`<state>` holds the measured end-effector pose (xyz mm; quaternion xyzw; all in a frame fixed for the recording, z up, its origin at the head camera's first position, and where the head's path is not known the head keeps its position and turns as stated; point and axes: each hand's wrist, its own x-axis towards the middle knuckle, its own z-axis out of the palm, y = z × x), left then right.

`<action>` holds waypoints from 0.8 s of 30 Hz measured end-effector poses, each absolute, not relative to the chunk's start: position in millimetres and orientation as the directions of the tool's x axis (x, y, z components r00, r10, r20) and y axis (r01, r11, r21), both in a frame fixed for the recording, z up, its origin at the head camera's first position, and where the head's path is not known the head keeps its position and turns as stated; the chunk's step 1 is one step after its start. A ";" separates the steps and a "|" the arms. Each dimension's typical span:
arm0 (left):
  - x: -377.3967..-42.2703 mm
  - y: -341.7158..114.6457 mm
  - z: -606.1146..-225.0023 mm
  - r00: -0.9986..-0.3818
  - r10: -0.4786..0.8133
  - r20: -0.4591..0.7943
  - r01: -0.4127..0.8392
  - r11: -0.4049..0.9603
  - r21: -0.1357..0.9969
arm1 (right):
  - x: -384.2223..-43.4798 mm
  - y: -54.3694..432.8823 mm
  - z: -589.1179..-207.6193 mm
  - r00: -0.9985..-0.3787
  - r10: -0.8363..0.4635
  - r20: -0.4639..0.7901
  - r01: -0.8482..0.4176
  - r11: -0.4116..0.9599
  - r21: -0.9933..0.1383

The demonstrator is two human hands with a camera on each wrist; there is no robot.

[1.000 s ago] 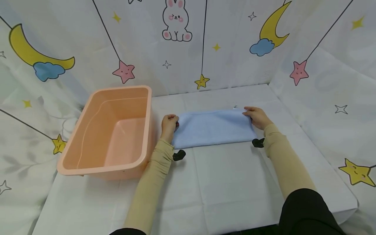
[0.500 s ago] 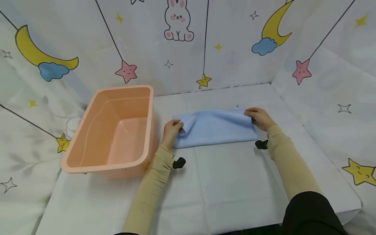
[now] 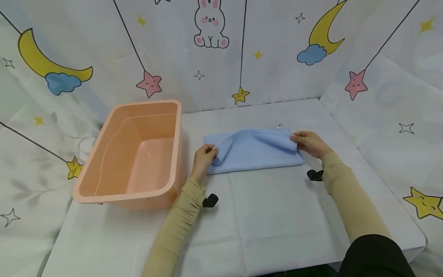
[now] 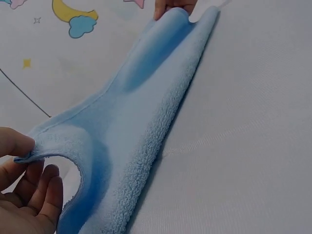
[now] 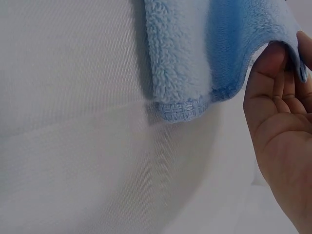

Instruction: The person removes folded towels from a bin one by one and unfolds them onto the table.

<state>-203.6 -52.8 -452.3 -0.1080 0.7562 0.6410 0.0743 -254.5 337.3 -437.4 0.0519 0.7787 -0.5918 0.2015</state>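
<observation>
A light blue towel (image 3: 252, 154), folded into a long strip, lies on the white table. My left hand (image 3: 204, 159) pinches the far left corner of its upper layer between thumb and fingers. On the opposite end, my right hand (image 3: 311, 143) pinches the matching right corner. Between the hands the raised edge bows up and curls toward me, with a lower layer showing behind it. In the left wrist view the towel (image 4: 126, 117) has a fluffy front fold resting on the table. The right wrist view shows the lifted corner between thumb and fingers of the right hand (image 5: 282, 102).
A peach plastic basin (image 3: 173, 169) stands on the table left of the towel, close to my left forearm. The white table (image 3: 277, 223) ends at a front edge near me. Behind it hangs a white curtain (image 3: 270, 77) printed with moons and stars.
Both hands have lifted the towel's far edge and drawn it toward me. The left corner came up first, then the right. The basin stays in place.
</observation>
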 end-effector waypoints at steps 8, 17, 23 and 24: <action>-195.8 -56.7 -454.0 -0.972 -0.075 -0.224 -0.234 0.174 0.957 | -241.7 342.9 -433.7 -0.926 -0.186 -0.329 0.272 0.275 -0.922; -184.0 -62.2 -454.7 -0.984 -0.079 -0.161 -0.173 0.188 0.967 | -224.8 353.7 -431.4 -0.944 -0.155 -0.291 0.249 0.242 -0.938; -171.6 -67.0 -459.0 -0.987 -0.054 -0.154 -0.163 0.221 0.962 | -210.4 357.4 -432.1 -0.958 -0.155 -0.239 0.169 0.366 -0.915; -169.4 -67.8 -459.6 -0.988 -0.050 -0.149 -0.157 0.227 0.961 | -208.5 357.5 -432.4 -0.961 -0.151 -0.232 0.159 0.384 -0.910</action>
